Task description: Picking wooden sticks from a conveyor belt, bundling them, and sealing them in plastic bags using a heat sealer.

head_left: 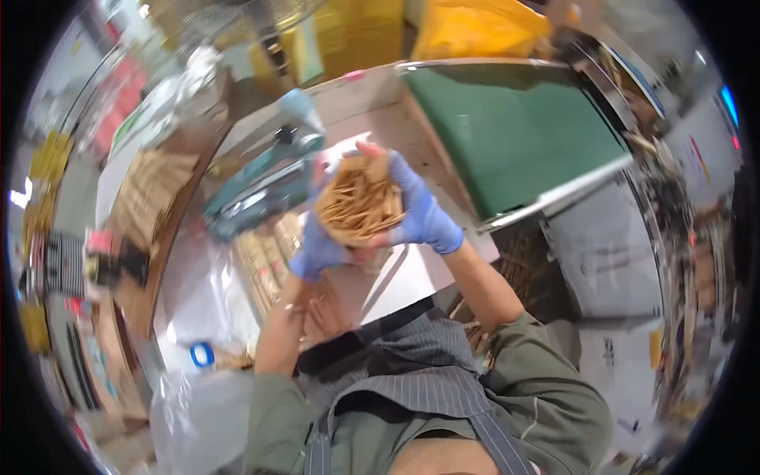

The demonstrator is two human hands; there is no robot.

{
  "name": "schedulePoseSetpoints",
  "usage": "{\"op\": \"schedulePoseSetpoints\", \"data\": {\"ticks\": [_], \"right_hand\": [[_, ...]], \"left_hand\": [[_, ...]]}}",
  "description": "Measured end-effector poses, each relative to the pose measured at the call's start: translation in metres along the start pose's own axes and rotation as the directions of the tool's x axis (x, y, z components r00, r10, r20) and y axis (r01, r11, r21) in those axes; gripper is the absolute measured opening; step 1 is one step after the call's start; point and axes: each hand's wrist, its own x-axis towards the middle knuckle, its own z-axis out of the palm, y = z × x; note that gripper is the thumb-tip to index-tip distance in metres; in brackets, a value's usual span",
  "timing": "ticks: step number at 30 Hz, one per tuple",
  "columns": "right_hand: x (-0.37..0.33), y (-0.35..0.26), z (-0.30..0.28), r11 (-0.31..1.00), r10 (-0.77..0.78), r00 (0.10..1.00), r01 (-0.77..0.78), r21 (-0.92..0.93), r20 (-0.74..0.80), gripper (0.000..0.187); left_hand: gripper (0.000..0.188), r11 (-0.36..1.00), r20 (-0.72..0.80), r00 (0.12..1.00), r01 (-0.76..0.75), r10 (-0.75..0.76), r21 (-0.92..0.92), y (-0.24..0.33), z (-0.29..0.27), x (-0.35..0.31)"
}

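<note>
Left hand [315, 252]: blue-gloved, cupped under and against the 8 o'clock side of the bundle of thin wooden sticks [360, 204], closed on it.
Right hand [427, 215]: blue-gloved, wrapped round the bundle's 3 o'clock side, closed on it.
Bundle position: raised clear of the worktop [412, 277], stick ends turned toward the camera, pressed between both hands.
Surroundings: teal sealing machine [261, 186] at 9 o'clock of the bundle; further sticks [265, 257] lying on the worktop at 7 o'clock; green conveyor belt [514, 131] at 2 o'clock; clear plastic bags [198, 396] low at 7 o'clock.
Risk, spill: judged likely if either palm eases off, since nothing visibly ties the sticks; loose ones would scatter.
Risk, splaying: uneven squeeze could fan the ends.
Risk, glove: sharp ends could snag or pierce thin gloves.
Uncertain: motion blur hides any band.
</note>
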Motion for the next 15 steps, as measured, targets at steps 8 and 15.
{"op": "schedulePoseSetpoints", "data": {"ticks": [8, 15], "right_hand": [[0.014, -0.006, 0.062, 0.883, 0.426, 0.905, -0.417, 0.216, 0.003, 0.064], [-0.036, 0.101, 0.122, 0.161, 0.543, 0.504, -0.847, 0.506, 0.671, 0.034]], "left_hand": [[0.061, 0.477, 0.154, 0.867, 0.400, -0.474, -0.783, 0.052, -0.008, -0.062], [0.038, 0.573, -0.445, 0.455, 0.192, -0.772, -0.797, -0.005, 0.057, -0.206]]}}
